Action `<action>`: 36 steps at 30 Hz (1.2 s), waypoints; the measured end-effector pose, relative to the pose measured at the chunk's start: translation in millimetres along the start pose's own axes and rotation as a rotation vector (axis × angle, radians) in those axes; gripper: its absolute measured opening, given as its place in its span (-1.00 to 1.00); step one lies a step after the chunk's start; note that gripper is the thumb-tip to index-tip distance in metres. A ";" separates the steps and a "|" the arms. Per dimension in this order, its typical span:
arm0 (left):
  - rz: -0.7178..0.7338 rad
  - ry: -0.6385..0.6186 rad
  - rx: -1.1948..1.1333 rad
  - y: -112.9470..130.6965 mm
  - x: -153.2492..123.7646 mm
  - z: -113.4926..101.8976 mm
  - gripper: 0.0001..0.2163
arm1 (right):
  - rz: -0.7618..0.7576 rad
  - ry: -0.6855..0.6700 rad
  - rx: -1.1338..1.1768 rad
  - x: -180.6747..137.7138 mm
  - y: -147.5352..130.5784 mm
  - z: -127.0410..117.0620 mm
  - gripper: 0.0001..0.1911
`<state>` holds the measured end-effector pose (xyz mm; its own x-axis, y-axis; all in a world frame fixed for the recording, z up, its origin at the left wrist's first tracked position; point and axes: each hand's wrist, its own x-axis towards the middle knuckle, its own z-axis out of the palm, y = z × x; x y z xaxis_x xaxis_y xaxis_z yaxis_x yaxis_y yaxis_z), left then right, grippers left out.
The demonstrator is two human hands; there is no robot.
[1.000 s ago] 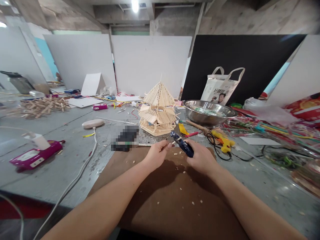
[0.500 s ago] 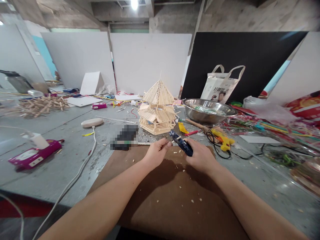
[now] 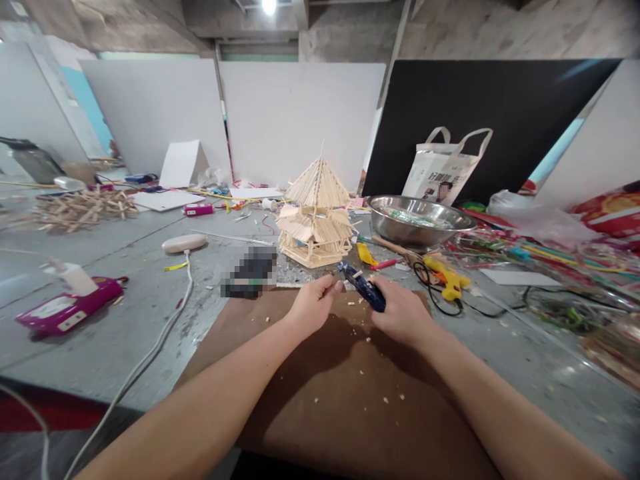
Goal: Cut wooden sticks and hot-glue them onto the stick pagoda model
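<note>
My right hand (image 3: 403,313) is closed round a pair of dark blue pliers (image 3: 367,290), their jaws pointing up and left. A short pale bit of wood shows against the tool near its jaws. Close by on the left, my left hand (image 3: 315,303) is pinched, thumb against fingers; what it holds, if anything, is too small to make out. Both hands hover over a brown board (image 3: 320,407) sprinkled with small pale wood chips (image 3: 368,339). Just beyond them stands a tiered pavilion model (image 3: 315,223) made of thin wooden sticks.
A steel basin (image 3: 420,220) sits behind on the right, near a yellow glue gun (image 3: 453,283) with a black cord. Left are a blurred dark object (image 3: 250,272), a white oval device (image 3: 184,243) with a cable, a purple power strip (image 3: 75,307) and a stick pile (image 3: 87,210).
Hands and pliers stay in almost the same place. The view has shifted very slightly; nothing else has visibly moved.
</note>
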<state>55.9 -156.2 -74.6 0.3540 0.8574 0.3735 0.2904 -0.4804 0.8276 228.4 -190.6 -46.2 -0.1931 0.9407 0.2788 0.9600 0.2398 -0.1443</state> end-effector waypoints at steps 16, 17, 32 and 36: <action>0.037 0.129 0.082 6.2 -6.2 8.1 -0.73 | -0.024 0.014 0.048 0.0 -5.3 -1.6 -0.75; 0.046 0.111 0.056 7.0 -5.9 8.0 -0.73 | -0.037 0.015 0.067 -0.3 -4.9 -1.8 -0.73; -0.041 -0.108 -0.286 12.2 1.1 -3.1 -0.70 | -0.034 -0.009 0.101 -2.1 -5.3 -2.5 -0.78; 0.016 0.015 -0.099 4.0 -0.3 1.2 -0.71 | -0.012 -0.020 0.046 -0.6 -6.5 -1.3 -0.83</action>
<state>58.1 -158.6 -71.9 0.3444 0.8527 0.3929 0.1953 -0.4744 0.8584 222.6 -193.0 -44.3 -0.2093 0.9420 0.2622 0.9474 0.2617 -0.1842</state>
